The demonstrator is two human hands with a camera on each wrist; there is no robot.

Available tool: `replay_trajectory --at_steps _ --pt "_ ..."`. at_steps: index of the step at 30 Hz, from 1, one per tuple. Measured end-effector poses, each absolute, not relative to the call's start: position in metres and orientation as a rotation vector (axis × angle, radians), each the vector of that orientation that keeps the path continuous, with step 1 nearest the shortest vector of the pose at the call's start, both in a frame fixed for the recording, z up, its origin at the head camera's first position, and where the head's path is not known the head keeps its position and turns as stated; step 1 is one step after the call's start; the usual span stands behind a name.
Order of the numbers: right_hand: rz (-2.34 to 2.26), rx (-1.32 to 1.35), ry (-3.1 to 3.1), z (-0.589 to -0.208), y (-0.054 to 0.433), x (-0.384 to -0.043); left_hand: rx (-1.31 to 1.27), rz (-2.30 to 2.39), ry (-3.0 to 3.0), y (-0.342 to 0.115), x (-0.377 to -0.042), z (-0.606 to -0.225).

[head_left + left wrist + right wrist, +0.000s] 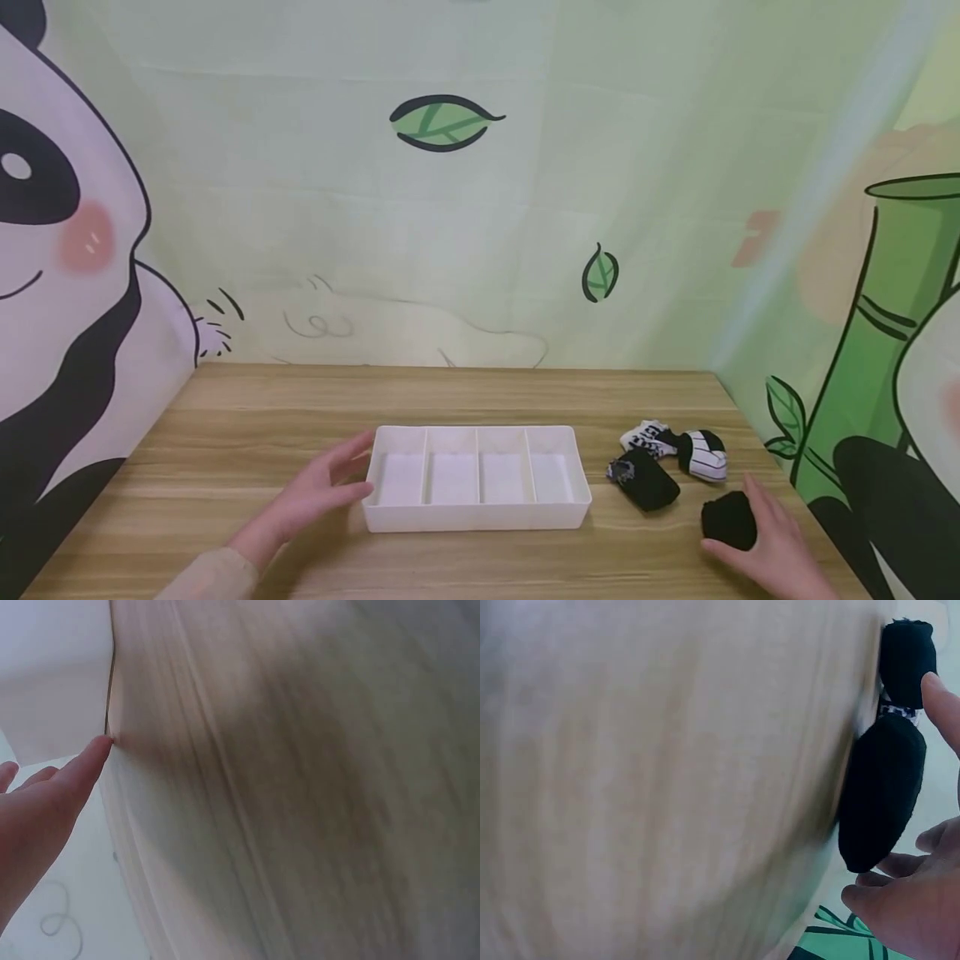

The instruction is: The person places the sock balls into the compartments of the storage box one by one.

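Observation:
A white box [477, 517] with several compartments in a row stands on the wooden table. At its left end my left hand [327, 481] rests its fingertips against the wall, fingers extended; the left wrist view shows this hand [46, 814] beside the box [56, 697] too. On the right, my right hand [783, 542] is spread around a rolled black sock [727, 521]. In the right wrist view, the fingertips are close to one end of that sock [883, 795], while the thumb stands apart from it. Whether the fingertips touch it, I cannot tell.
Left of the right hand lie another rolled black sock [651, 482], a black-and-white patterned roll [647, 437] and a white roll with black stripes [705, 458]. The wooden table [262, 408] ends at a printed cloth backdrop [480, 250] behind and at both sides.

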State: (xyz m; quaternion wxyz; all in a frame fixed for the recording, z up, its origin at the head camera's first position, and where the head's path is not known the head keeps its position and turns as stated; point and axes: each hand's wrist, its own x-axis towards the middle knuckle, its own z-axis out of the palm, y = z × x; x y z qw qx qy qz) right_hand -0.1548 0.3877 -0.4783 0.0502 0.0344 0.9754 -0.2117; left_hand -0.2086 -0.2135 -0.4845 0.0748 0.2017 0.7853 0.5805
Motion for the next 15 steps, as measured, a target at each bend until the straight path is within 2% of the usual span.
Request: replay_trajectory --at_steps 15 --pt "-0.635 0.185 2.965 -0.4881 0.3896 -0.1558 0.614 1.768 2.302 -0.213 -0.2108 -0.4866"
